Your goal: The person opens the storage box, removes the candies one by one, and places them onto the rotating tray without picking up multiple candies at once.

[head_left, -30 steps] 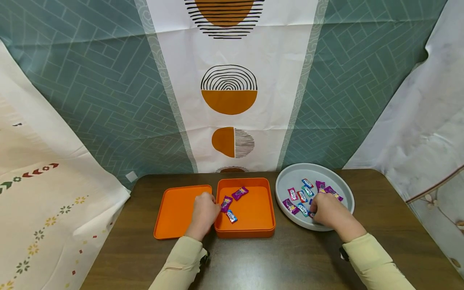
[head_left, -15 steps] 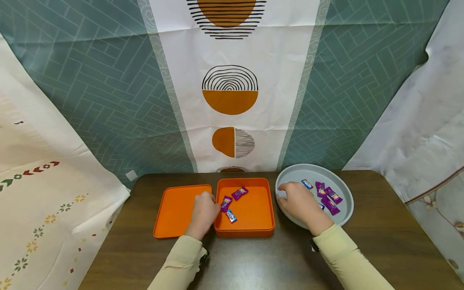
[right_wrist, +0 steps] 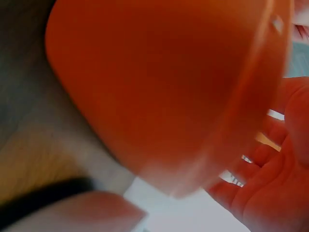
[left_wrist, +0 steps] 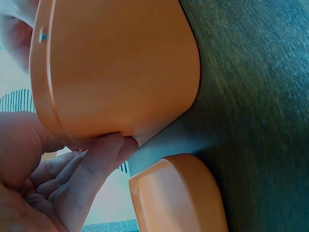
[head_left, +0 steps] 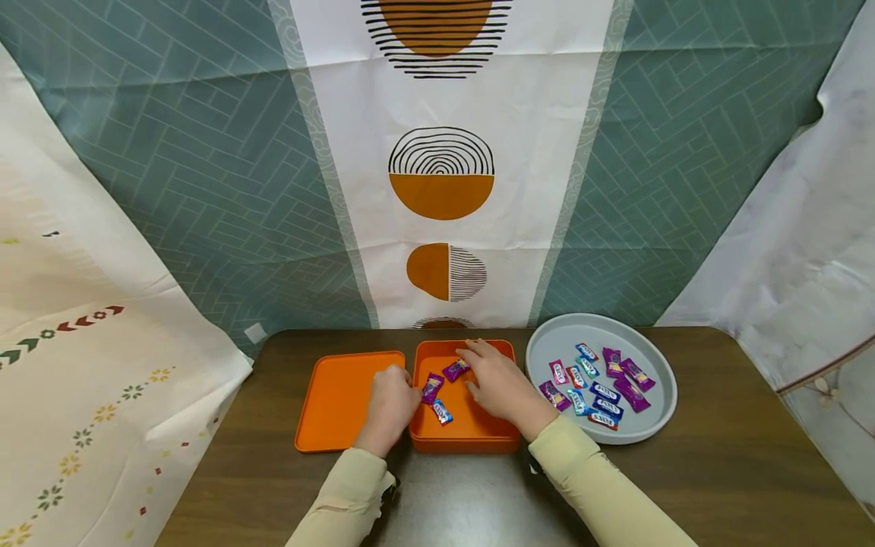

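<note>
My left hand (head_left: 391, 403) pinches the left wall of an orange box (head_left: 465, 446), its thumb pressed against the outside in the left wrist view. Inside the box lie two purple-wrapped candies (head_left: 432, 388) and a light blue one (head_left: 441, 412). Over the box's right half reaches my right hand (head_left: 502, 384), fingers extended and thumb apart, fingertips close to the upper purple candy (head_left: 454, 371). Nothing shows between those fingers. In the right wrist view the right palm (right_wrist: 273, 198) appears beyond the box wall, blurred.
A round grey tray (head_left: 656, 422) with several wrapped candies, purple, blue, teal and red, stands right of the box. The flat orange lid (head_left: 342, 403) lies left of it. Behind the brown table (head_left: 465, 509) hangs a patterned cloth (head_left: 444, 106).
My right hand has moved left from the candies on the tray to over the box, uncovering the tray's candies. My left hand has kept its grip on the box wall.
</note>
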`<state>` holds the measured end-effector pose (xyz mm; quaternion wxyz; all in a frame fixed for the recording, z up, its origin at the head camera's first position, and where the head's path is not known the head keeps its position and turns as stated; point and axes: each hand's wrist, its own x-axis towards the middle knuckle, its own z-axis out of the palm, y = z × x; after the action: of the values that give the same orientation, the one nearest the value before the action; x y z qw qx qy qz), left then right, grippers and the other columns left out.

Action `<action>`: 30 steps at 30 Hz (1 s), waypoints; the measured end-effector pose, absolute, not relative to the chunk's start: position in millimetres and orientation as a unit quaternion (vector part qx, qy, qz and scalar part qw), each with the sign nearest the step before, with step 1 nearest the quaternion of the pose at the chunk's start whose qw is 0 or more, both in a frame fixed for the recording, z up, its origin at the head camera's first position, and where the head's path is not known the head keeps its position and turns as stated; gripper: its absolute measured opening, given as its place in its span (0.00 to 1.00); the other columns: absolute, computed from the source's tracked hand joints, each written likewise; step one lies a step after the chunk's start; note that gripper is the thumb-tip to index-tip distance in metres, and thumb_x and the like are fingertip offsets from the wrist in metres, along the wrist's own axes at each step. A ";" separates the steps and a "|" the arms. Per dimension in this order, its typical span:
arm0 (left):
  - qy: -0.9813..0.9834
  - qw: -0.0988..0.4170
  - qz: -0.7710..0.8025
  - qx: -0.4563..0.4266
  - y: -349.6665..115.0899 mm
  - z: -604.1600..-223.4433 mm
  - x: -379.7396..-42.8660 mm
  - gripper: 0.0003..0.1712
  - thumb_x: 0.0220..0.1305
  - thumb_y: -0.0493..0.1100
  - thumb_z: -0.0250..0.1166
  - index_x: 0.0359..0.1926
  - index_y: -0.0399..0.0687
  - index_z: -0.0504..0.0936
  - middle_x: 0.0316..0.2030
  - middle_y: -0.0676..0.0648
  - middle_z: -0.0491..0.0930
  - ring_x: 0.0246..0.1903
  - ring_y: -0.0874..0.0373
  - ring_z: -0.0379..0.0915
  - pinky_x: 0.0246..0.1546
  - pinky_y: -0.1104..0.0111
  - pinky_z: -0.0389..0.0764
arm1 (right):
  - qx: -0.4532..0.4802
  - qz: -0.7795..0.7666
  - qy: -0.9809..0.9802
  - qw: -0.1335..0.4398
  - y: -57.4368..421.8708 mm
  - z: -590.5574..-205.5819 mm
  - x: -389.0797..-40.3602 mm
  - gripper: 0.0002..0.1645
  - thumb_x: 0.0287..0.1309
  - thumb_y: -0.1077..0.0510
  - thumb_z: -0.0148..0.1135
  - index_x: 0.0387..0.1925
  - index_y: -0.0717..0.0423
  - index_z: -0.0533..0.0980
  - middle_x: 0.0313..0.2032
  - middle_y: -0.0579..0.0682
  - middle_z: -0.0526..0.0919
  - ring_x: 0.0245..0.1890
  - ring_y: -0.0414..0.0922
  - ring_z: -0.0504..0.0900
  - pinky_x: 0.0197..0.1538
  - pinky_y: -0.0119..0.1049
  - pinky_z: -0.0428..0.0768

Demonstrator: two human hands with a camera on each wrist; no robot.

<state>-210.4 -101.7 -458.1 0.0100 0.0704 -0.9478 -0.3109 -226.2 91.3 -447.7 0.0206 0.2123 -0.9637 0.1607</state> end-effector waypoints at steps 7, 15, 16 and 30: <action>-0.946 -0.003 -0.315 0.081 -100.3 -455.9 -210.0 0.07 0.51 0.39 0.69 0.22 0.40 0.83 0.12 0.48 0.75 0.10 0.58 0.70 0.13 0.75 0.74 | 0.222 0.123 -0.967 -0.035 75.7 -455.4 -227.1 0.32 0.53 0.59 0.64 0.61 0.50 0.70 0.67 0.52 0.65 0.69 0.55 0.60 0.66 0.57 0.63; -0.948 0.002 -0.309 0.079 -97.3 -457.3 -211.1 0.06 0.51 0.40 0.70 0.26 0.40 0.85 0.16 0.47 0.78 0.12 0.60 0.71 0.15 0.75 0.77 | 0.192 0.075 -0.971 -0.121 67.9 -462.4 -225.1 0.40 0.53 0.57 0.62 0.68 0.41 0.61 0.71 0.47 0.57 0.72 0.55 0.53 0.65 0.62 0.61; -0.948 0.002 -0.309 0.081 -97.1 -457.4 -211.0 0.06 0.51 0.40 0.70 0.26 0.40 0.85 0.17 0.47 0.78 0.13 0.60 0.71 0.15 0.75 0.77 | 0.189 0.075 -0.971 -0.128 68.1 -463.1 -224.5 0.40 0.53 0.57 0.62 0.68 0.41 0.60 0.71 0.47 0.57 0.72 0.55 0.53 0.65 0.62 0.61; -0.946 -0.001 -0.312 0.084 -100.3 -459.4 -212.0 0.06 0.51 0.40 0.70 0.26 0.40 0.85 0.15 0.48 0.77 0.12 0.59 0.70 0.14 0.76 0.75 | 0.215 0.104 -0.971 -0.026 74.2 -458.9 -223.1 0.12 0.54 0.65 0.62 0.42 0.58 0.78 0.36 0.54 0.79 0.36 0.49 0.80 0.49 0.42 0.81</action>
<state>-212.0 -100.3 -459.4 -0.0007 0.0842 -0.9464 -0.3119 -223.1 74.2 -458.9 -0.0261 0.2145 -0.9708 0.1039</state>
